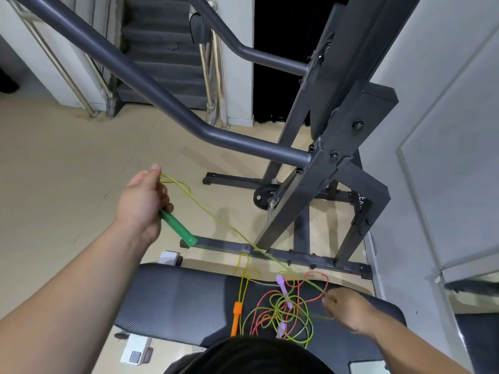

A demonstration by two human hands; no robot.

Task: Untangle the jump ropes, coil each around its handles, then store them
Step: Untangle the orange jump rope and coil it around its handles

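green plastic handle clasped in left hand | right hand pinches thin green cord | ribbed black pad

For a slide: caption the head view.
Left hand holds green handle; right hand pinches rope beside tangle on bench.

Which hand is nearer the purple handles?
Right. The right hand sits just right of the purple handles, pinching yellow-green rope; the left hand is raised far up-left, gripping the green handle.
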